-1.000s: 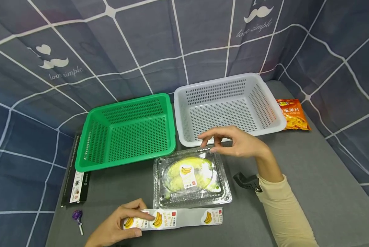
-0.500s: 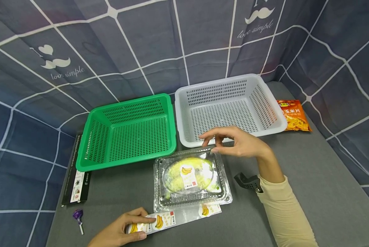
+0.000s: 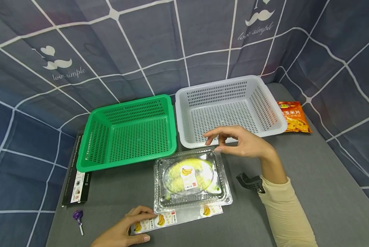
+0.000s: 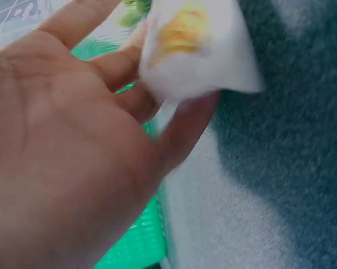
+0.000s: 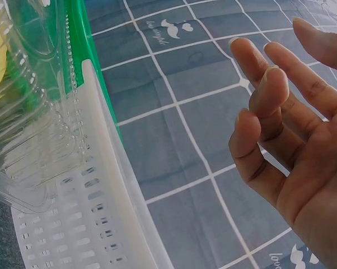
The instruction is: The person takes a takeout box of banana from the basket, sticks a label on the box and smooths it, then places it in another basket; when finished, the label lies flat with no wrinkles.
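In the head view, my left hand (image 3: 127,226) is at the near left, holding the left end of a strip of banana stickers (image 3: 184,216). The wrist view shows that blurred strip (image 4: 199,47) against my fingers; how they grip it is partly hidden. The strip's far edge reaches under a clear plastic clamshell container (image 3: 175,202) with yellow-green contents. A banana sticker (image 3: 188,179) lies on the lid. My right hand (image 3: 244,144) hovers near the container's far right corner, fingers bent loosely and thumb apart. Nothing shows between the fingers in the right wrist view.
A green basket (image 3: 127,157) and a white basket (image 3: 230,138) stand side by side behind the container. An orange snack bag (image 3: 295,118) lies at the right. On the left are a black box (image 3: 76,187) and a purple lollipop (image 3: 78,216).
My left hand has shifted slightly right with the sticker strip, whose right part has tilted upward to the container's near edge. My right hand has drifted slightly right. The container stays put.
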Tool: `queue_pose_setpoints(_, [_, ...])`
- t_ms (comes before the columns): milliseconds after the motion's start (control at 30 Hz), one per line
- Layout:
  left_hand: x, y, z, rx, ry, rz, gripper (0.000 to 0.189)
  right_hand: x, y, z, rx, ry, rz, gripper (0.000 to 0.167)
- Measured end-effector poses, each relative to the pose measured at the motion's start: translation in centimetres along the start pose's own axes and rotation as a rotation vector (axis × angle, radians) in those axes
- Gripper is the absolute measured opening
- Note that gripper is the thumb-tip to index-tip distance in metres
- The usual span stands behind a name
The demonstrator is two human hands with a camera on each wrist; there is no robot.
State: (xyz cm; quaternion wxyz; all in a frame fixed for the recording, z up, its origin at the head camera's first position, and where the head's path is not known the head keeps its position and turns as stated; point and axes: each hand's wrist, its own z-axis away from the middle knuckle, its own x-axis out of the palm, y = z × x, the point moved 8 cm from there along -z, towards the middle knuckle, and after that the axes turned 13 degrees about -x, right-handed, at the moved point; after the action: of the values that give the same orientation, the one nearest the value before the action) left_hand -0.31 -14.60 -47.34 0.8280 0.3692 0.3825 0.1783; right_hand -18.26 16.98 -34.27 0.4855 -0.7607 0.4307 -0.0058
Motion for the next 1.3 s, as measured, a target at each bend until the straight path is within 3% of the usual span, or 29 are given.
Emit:
queue_pose_setpoints(100, [-0.6, -0.1, 0.2, -0.048, 0.074, -0.09, 0.048, 0.0, -0.1, 0.0, 0.005, -0.003, 0.004, 0.046])
queue_pose_setpoints(167, [-1.1, -0.2, 0.4, -0.073, 0.093, -0.093, 0.048, 0.0, -0.1, -0.1, 0.008, -0.003, 0.004, 0.046])
queue_pose_setpoints(400, [-4.9, 1.5, 0.8, 0.149, 0.222, 0.029, 0.05, 0.1, -0.2, -0.1, 0.009, -0.004, 0.002, 0.047])
queue_pose_setpoints(533, [-6.0, 2.5, -0.2, 0.171, 0.258, 0.031, 0.06, 0.1, -0.2, -0.1, 0.009, -0.008, 0.009, 0.048])
queue_pose_setpoints(700, [-6.3, 3.5, -2.4, 0.154, 0.269, 0.008, 0.061, 0.1, -0.2, -0.1, 0.016, -0.006, 0.014, 0.048])
queue_pose_setpoints(833, [-6.2, 3.7, -4.2, 0.082, 0.308, -0.005, 0.055, 0.1, -0.1, -0.1, 0.025, -0.008, 0.013, 0.048])
queue_pose_setpoints(933, [-5.7, 3.6, -5.4, 0.042, 0.297, 0.017, 0.057, 0.2, -0.1, -0.2, 0.026, -0.009, 0.016, 0.048])
queue_pose_setpoints(1067, [-5.0, 3.6, -6.4, 0.048, 0.249, 0.07, 0.063, 0.1, -0.1, -0.2, 0.016, -0.01, 0.013, 0.047])
queue_pose_setpoints(1300, [-4.7, 3.5, -6.8, 0.092, 0.222, 0.123, 0.063, -0.2, 0.2, -0.1, 0.014, 0.009, 0.045, 0.048])
